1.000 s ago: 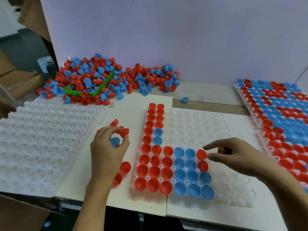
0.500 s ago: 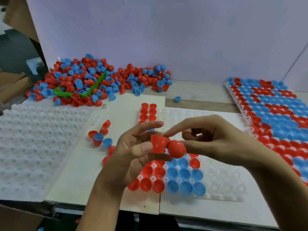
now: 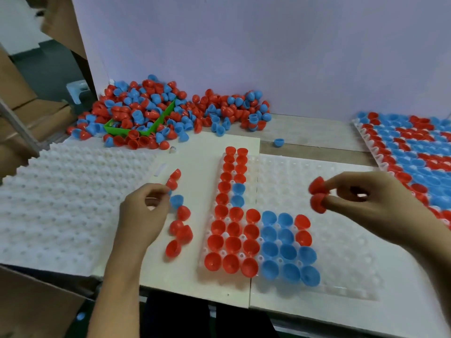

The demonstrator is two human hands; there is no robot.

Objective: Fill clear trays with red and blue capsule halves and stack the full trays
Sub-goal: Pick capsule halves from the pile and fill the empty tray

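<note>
Partly blurred, right hand (image 3: 373, 201) pinches red halves (image 3: 317, 196)

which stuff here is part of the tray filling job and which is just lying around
Job:
clear tray, part filled
red halves pinched in right hand
left hand by loose halves
capsule pile
full tray
empty trays

Lying about:
cardboard boxes
green bin, buried in pile
</note>
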